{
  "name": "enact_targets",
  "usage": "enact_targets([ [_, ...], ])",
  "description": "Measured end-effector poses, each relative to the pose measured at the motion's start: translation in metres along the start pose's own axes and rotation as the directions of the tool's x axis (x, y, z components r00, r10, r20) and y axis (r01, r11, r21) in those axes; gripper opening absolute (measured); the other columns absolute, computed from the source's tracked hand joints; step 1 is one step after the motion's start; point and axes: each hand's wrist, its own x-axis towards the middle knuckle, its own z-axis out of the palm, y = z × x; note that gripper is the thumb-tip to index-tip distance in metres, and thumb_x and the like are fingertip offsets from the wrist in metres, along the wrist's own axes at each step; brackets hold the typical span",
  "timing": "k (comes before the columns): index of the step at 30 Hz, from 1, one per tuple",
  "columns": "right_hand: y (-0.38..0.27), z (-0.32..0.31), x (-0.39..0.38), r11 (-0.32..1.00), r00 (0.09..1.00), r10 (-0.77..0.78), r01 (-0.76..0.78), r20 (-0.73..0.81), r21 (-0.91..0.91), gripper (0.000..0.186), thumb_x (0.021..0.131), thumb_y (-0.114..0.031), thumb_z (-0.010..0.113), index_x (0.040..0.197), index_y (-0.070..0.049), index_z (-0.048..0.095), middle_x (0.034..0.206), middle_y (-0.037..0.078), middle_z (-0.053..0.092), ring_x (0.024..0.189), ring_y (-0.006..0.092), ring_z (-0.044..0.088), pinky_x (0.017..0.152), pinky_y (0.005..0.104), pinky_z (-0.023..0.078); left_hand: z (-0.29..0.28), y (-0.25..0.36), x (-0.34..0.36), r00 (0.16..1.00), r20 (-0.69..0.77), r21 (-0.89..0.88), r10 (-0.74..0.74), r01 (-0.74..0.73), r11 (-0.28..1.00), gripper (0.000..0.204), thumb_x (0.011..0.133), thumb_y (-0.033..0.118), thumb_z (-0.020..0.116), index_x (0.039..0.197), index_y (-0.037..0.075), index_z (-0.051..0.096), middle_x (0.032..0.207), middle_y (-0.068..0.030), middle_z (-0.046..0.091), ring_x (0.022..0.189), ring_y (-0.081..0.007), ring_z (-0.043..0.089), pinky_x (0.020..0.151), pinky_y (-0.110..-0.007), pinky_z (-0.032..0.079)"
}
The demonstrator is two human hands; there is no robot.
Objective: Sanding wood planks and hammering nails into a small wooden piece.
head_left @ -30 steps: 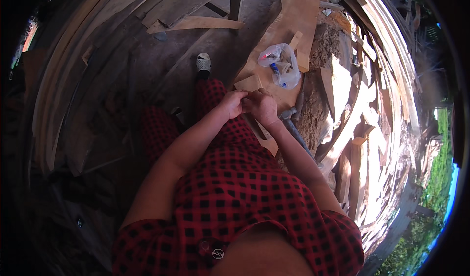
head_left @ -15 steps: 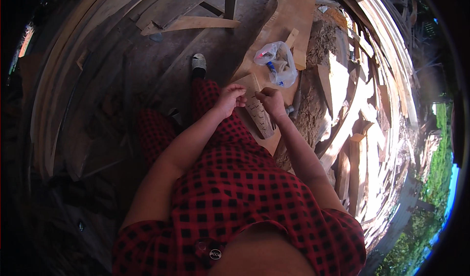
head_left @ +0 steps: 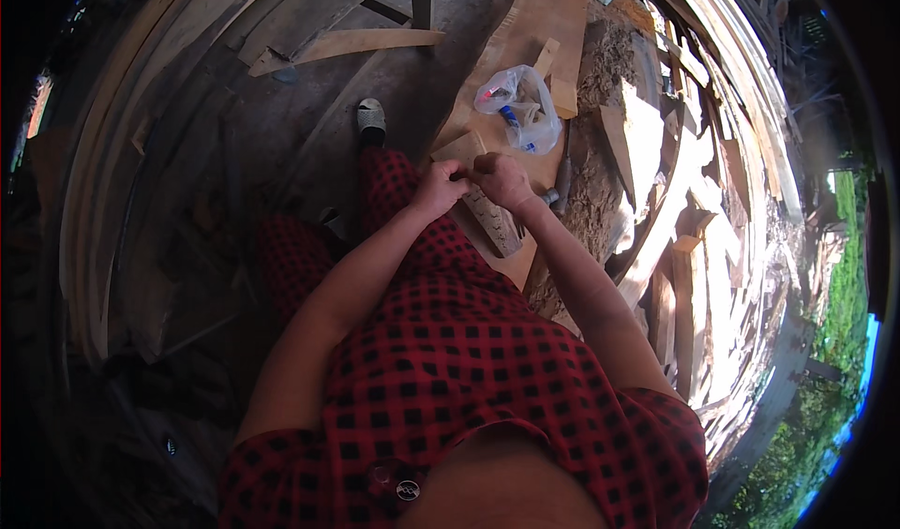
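Observation:
My left hand [head_left: 442, 189] and my right hand [head_left: 504, 181] meet fingertip to fingertip over a wooden block [head_left: 493, 221] with rows of dark marks along it. The fingers of both are pinched closed. Whatever lies between them is too small or hidden to make out. The block rests at a slant on a broad pale plank [head_left: 541, 27], beside my right knee, and my hands cover part of it. Just beyond my right hand sits a clear plastic bag [head_left: 549, 136] with blue and red items inside. A hammer [head_left: 551, 195] lies right of that hand.
A bark-covered log [head_left: 606, 79] runs along the plank's right side. Split boards and offcuts [head_left: 689, 276] are heaped farther right in sunlight. Long curved boards [head_left: 103, 201] stand at the left. A narrow board [head_left: 366, 44] lies on the floor ahead, beyond my shoe [head_left: 371, 114].
My right hand has moved left to meet my left hand. The left fingers, parted before, are now pinched. The whole view has shifted slightly.

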Motion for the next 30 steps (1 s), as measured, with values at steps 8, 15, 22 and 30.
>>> enact_targets([
  [8, 0.046, -0.024, -0.047, 0.918, 0.993, 0.021, 0.027, -0.116, 0.395, 0.026, 0.079, -0.026, 0.062, 0.089, -0.003, 0.065, 0.090, 0.019, 0.061, 0.083, 0.0339, 0.061, 0.078, 0.0385, 0.047, 0.005, -0.013, 0.018, 0.998, -0.048, 0.263, 0.030, -0.016, 0.965, 0.013, 0.075, 0.011, 0.068, 0.084, 0.001, 0.069, 0.072, -0.0023, 0.064, 0.066, -0.0080, 0.057, 0.061, -0.025, 0.047],
  [15, 0.106, -0.006, -0.138, 0.961, 0.940, 0.270, -0.275, -0.209, 0.008, 0.033, 0.074, -0.023, 0.065, 0.103, -0.008, 0.062, 0.100, 0.016, 0.057, 0.095, 0.0348, 0.056, 0.081, 0.0432, 0.046, 0.010, -0.025, 0.030, 0.996, -0.088, 0.388, 0.018, 0.018, 0.922, 0.015, 0.074, 0.015, 0.068, 0.081, 0.002, 0.068, 0.073, -0.0087, 0.067, 0.068, -0.0153, 0.063, 0.064, -0.029, 0.049],
  [22, 0.122, 0.010, -0.162, 0.945, 0.918, 0.290, -0.320, -0.270, -0.074, 0.039, 0.071, -0.022, 0.065, 0.107, -0.010, 0.060, 0.102, 0.016, 0.055, 0.099, 0.0359, 0.053, 0.084, 0.0448, 0.045, 0.011, -0.028, 0.030, 0.993, -0.122, 0.406, -0.003, 0.053, 0.912, 0.013, 0.073, 0.016, 0.068, 0.077, 0.004, 0.068, 0.073, -0.0117, 0.067, 0.069, -0.0220, 0.065, 0.065, -0.032, 0.050],
  [30, 0.128, 0.018, -0.154, 0.930, 0.909, 0.324, -0.357, -0.261, -0.087, 0.036, 0.072, -0.021, 0.064, 0.106, -0.012, 0.061, 0.099, 0.014, 0.056, 0.098, 0.0340, 0.054, 0.082, 0.0437, 0.045, 0.010, -0.028, 0.028, 0.988, -0.135, 0.463, 0.081, -0.010, 0.886, 0.012, 0.073, 0.016, 0.067, 0.078, 0.004, 0.068, 0.071, -0.0121, 0.066, 0.066, -0.0227, 0.065, 0.063, -0.033, 0.050],
])
